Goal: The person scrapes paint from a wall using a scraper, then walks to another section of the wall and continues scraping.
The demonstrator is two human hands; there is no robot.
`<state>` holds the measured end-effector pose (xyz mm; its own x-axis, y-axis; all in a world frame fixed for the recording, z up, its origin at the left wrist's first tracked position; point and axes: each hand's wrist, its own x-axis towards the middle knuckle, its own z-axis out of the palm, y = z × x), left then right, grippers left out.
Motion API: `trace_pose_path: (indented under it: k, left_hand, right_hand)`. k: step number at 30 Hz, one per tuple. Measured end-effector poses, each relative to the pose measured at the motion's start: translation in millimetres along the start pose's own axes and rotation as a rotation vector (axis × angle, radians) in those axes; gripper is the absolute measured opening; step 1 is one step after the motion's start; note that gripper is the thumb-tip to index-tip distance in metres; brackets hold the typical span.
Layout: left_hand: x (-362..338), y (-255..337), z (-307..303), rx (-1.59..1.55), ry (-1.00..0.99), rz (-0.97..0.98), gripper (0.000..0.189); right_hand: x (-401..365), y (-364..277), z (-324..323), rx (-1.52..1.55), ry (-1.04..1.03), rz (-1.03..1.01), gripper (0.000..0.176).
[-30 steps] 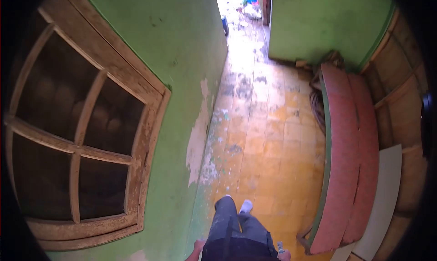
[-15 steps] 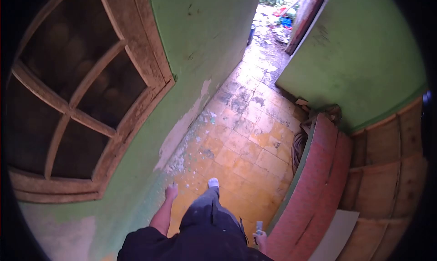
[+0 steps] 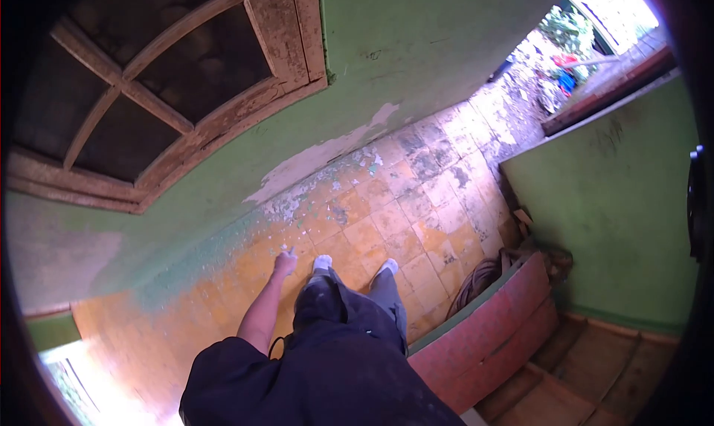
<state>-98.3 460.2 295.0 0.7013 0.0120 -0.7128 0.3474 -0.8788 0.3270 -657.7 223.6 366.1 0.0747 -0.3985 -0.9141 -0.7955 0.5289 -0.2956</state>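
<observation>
My left hand (image 3: 285, 262) is out in front of my left side, above the yellow tiled floor (image 3: 364, 240). At least one finger points away from the palm, and I see nothing held in it. The hand is nearest to the green wall with peeled paint (image 3: 327, 155) and the scattered paint flakes (image 3: 286, 207) along its foot. My right hand is out of view, so the putty knife seen in it earlier is hidden too.
A wooden-framed window (image 3: 201, 125) is set in the left wall. At the right stand a reddish panel (image 3: 483, 337) and a coiled hose (image 3: 476, 285). A doorway (image 3: 513, 106) opens onto rubble and plants. Behind, light enters at lower left.
My view has turned and the room has swung round in it. Both feet now show. My left hand has come up a little in the picture; my right hand with the putty knife has left the view.
</observation>
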Motion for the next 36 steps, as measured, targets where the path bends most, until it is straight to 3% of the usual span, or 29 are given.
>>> trace_pose_path:
  k: [5, 7, 9, 12, 13, 14, 16, 17, 19, 20, 21, 22, 23, 24, 25, 26, 28, 29, 30, 31, 33, 36]
  left_hand:
    - [-67, -43, 41, -0.219, 0.177, -0.300, 0.036]
    - [-97, -32, 74, -0.283, 0.180, -0.342, 0.033]
    - [-136, -14, 113, -0.306, 0.175, -0.348, 0.031]
    - [-165, 4, 180, -0.363, 0.130, -0.361, 0.031]
    - [-165, -1, 210, -0.353, 0.061, -0.351, 0.029]
    - [-163, -6, 236, -0.344, -0.004, -0.252, 0.028]
    - [-171, 1, 275, -0.325, -0.130, -0.051, 0.026]
    - [-183, 29, 275, -0.378, -0.147, -0.086, 0.019]
    - [-183, 58, 291, -0.384, -0.086, -0.159, 0.016]
    - [-174, 65, 301, -0.383, -0.056, -0.190, 0.015]
    - [-167, 73, 314, -0.415, 0.002, -0.138, 0.016]
    - [-141, 64, 340, -0.219, -0.073, 0.038, 0.017]
    - [-116, 58, 364, -0.014, -0.112, 0.232, 0.018]
    - [-94, 55, 382, 0.157, -0.116, 0.425, 0.020]
    - [-76, 75, 387, 0.164, -0.126, 0.359, 0.020]
    - [-60, 100, 387, 0.171, -0.136, 0.292, 0.021]
    - [-27, 180, 363, -0.189, 0.045, -0.192, 0.035]
    - [-28, 247, 311, -0.630, 0.088, -0.428, 0.042]
    - [-28, 287, 285, -0.722, 0.285, -0.275, 0.041]
    - [-27, 320, 248, -0.731, 0.209, -0.248, 0.039]
    - [-23, 380, 210, -1.107, 0.215, -0.342, 0.034]
    - [0, 418, 223, -1.202, 0.416, -0.244, 0.031]
  right_hand:
    - [93, -106, -164, -0.087, 0.020, -0.076, 0.014]
    - [157, -178, -239, -0.092, 0.032, -0.094, 0.018]
    - [202, -276, -289, -0.365, 0.075, -0.221, 0.031]
    - [267, -419, -330, -0.845, 0.093, -0.907, 0.036]
    - [316, -462, -337, -0.926, 0.146, -1.043, 0.033]
    - [248, -534, -294, -0.777, 0.088, -0.750, 0.028]
    - [325, -612, -282, -1.171, 0.022, -1.206, 0.022]
    - [276, -659, -232, -0.729, -0.039, -0.613, 0.021]
    - [275, -723, -176, -0.665, -0.245, -0.608, 0.029]
    - [243, -750, -132, -0.667, -0.181, -0.512, 0.024]
    - [258, -770, -110, -0.771, -0.349, -0.647, 0.036]
    - [284, -783, -87, -1.022, -0.423, -0.985, 0.038]
    - [243, -793, -57, -0.945, -0.333, -0.743, 0.039]
    - [224, -798, -37, -0.994, -0.384, -0.821, 0.041]
    - [205, -801, -18, -1.101, -0.363, -0.832, 0.044]
    - [181, -803, -6, -1.002, -0.435, -0.813, 0.046]
    - [166, -809, 8, -0.981, -0.444, -0.784, 0.044]
    - [174, -816, 6, -1.038, -0.428, -0.794, 0.043]
    - [192, -823, 2, -1.097, -0.414, -0.804, 0.042]
    - [220, -828, -6, -1.160, -0.402, -0.813, 0.040]
    - [307, -846, -40, -1.284, -0.573, -1.246, 0.037]
    - [292, -889, -46, -1.166, -0.478, -0.890, 0.041]
